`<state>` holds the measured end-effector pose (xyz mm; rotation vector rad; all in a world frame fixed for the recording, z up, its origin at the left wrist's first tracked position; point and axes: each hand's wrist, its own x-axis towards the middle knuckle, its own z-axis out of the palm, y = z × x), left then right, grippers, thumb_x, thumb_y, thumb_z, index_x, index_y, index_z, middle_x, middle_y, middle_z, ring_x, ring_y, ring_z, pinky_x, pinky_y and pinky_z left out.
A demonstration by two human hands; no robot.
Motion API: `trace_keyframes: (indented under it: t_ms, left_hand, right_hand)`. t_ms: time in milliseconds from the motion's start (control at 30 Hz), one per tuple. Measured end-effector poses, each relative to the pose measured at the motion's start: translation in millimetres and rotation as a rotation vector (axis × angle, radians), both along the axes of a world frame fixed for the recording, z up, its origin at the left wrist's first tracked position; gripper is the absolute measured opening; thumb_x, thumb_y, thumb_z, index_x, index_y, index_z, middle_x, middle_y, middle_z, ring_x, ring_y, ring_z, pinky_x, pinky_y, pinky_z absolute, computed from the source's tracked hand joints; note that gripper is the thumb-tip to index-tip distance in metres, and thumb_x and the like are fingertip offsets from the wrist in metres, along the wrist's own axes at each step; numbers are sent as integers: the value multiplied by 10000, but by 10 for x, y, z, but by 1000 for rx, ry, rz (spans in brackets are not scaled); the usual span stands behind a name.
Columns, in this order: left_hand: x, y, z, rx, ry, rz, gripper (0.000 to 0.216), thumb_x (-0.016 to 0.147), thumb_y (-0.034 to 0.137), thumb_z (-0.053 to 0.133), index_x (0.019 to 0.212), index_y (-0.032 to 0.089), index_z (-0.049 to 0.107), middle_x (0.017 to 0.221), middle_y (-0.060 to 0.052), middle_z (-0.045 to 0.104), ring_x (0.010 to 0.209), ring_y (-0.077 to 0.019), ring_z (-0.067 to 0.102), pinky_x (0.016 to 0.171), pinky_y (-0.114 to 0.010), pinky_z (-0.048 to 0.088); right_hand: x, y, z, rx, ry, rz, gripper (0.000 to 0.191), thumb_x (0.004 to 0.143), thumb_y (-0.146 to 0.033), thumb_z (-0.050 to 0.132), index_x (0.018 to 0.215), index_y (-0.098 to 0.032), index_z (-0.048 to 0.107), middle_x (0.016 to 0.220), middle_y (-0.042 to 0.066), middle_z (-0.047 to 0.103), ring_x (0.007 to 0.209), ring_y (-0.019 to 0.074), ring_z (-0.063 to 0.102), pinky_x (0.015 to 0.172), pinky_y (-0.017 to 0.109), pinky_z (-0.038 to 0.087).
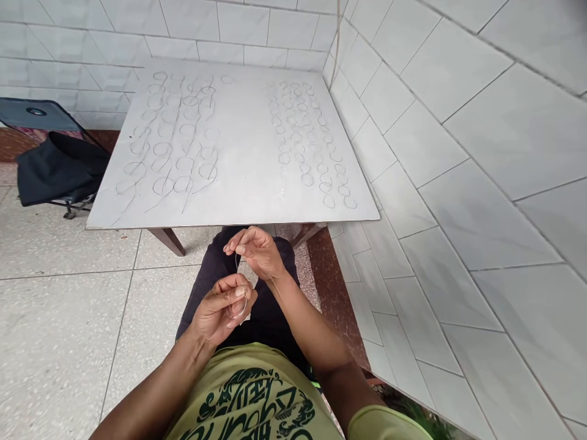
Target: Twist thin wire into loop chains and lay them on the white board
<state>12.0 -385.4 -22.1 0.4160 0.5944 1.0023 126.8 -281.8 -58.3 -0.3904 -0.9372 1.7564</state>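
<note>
A thin, shiny wire curls in a loop below the pinched fingers of my left hand. It runs up from there to my right hand, whose thumb and fingertips close on its upper stretch. Both hands are held over my lap, just in front of the near edge of the white-topped table, the right one farther out. The wire's very ends are too fine to make out.
On the tabletop lie rows of thin looped wires at the left and smaller curly pieces at the right. A tiled wall borders the table's right side. A folding chair with dark cloth stands at the left.
</note>
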Motion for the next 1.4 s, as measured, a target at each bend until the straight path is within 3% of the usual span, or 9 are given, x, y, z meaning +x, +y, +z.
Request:
trace_keyframes:
  t_ms: [200,333,433,533,633,700,867,1067,1400]
  left_hand:
    - [-51,251,-3,10,135,80,204,837,252,747,732,139,615,574,29,447,468,-50,335,381,-152,233]
    - [-130,443,-3,53,283,86,253,865,268,733,695,143,593,579,17,490,464,-61,372,385,-172,276]
    - [-165,555,-13,74,297,30,269,866,279,733,684,140,592,560,18,480,457,-66,379,381,-175,283]
    - [-166,627,-51,66,222,-37,288,860,284,734,666,140,577,546,30,445,451,-60,366,381,-169,287]
    - [-138,666,-98,63,156,-61,290,862,273,727,657,143,568,551,34,428,442,-58,359,365,-168,266]
    - [-116,682,-118,64,131,-62,279,869,257,715,659,140,573,554,28,435,445,-60,364,361,-169,253]
    - [-96,693,-127,13,98,-11,276,880,228,699,661,133,560,565,26,439,462,-53,367,398,-174,258]
    - [-79,676,-87,-42,124,33,249,877,226,707,697,137,560,584,27,449,488,-55,358,426,-179,257]
    - [7,643,42,-47,122,33,264,866,230,719,685,143,547,576,33,429,481,-51,331,433,-186,211]
  right_hand:
    - [54,250,-80,-141,-3,-159,241,802,-376,812,822,-204,644,896,23,711,837,173,687,838,344,558]
    - [159,330,-69,-227,-35,-145,334,918,-523,653,891,-190,659,914,59,714,816,180,687,758,324,566]
    - [284,324,35,-150,-130,-16,333,903,-503,680,1022,-192,689,1015,84,729,892,196,693,796,336,569]
    - [377,342,138,-61,-163,201,390,829,-407,787,1150,-208,689,1147,90,713,1067,219,671,941,377,540]
    - [379,388,145,-48,-148,337,288,809,-378,807,1010,-188,725,1100,80,713,1098,219,652,1006,398,503]
    - [333,403,100,-61,-143,349,216,808,-364,808,878,-179,721,1031,67,712,1020,202,660,972,385,513]
    - [195,364,4,-67,-96,220,190,801,-321,814,782,-187,681,939,41,693,891,171,659,872,342,531]
    - [201,354,40,-67,-168,158,236,787,-362,823,874,-202,673,921,39,709,872,175,669,826,338,544]
    - [183,334,70,-49,-236,-129,190,828,-366,782,866,-213,676,913,34,728,753,149,649,756,327,548]
